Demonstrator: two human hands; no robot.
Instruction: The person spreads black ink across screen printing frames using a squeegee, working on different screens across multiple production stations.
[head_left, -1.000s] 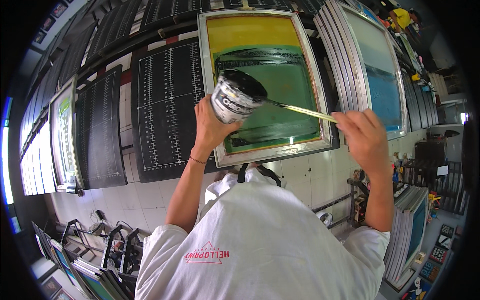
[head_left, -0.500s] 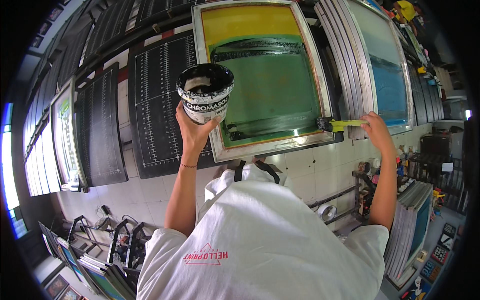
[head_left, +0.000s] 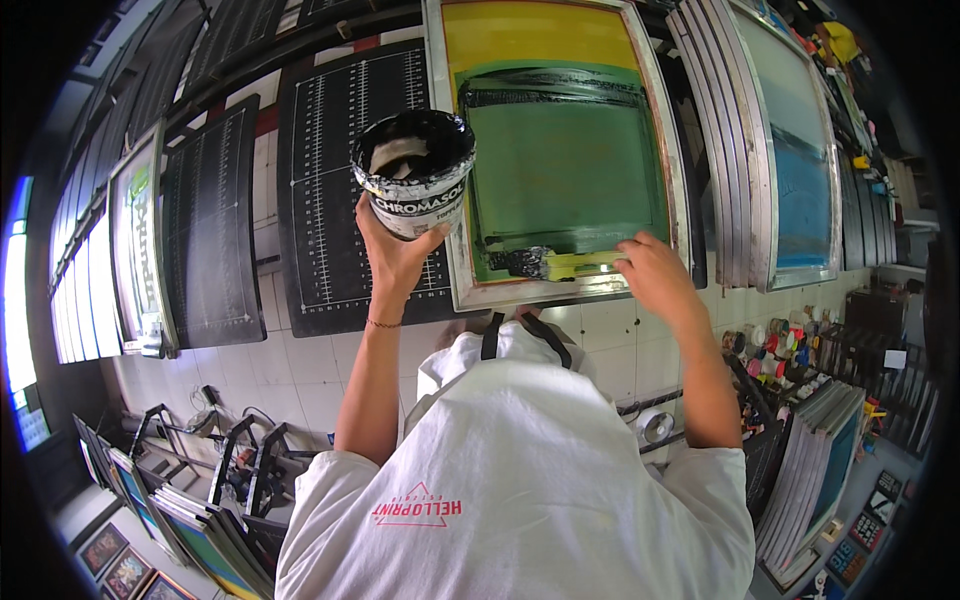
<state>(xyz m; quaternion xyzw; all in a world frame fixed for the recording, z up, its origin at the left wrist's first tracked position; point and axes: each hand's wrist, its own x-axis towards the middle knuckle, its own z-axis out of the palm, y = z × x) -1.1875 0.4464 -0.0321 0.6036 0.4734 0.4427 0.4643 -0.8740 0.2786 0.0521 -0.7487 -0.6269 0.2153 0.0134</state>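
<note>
A white plastic tub point(head_left: 415, 200) sits in my left hand point(head_left: 393, 250), which grips it round its lower part. Black ink coats its inside and rim, and its mouth tips toward me. My right hand point(head_left: 658, 280) is closed on the yellow-green handle of a spatula point(head_left: 580, 265). The spatula's black-smeared blade rests at the near left of a screen printing frame point(head_left: 560, 293), by a streak of black ink point(head_left: 495, 258). The frame's mesh point(head_left: 560, 165) is green, with a yellow band at the far end. More black ink point(head_left: 550, 85) lies in a strip across its far part.
Black printing boards point(head_left: 350, 180) with white ruler marks stand left of the frame. To the right lean several framed screens, the nearest with blue mesh point(head_left: 800, 190). More screens point(head_left: 810, 470) stack at the lower right. Pale floor tiles point(head_left: 600, 335) show below the frame.
My right hand has carried the spatula left, from beyond the frame's right edge to the mesh's near left. The tub stays in my left hand. The whole view has shifted a little.
</note>
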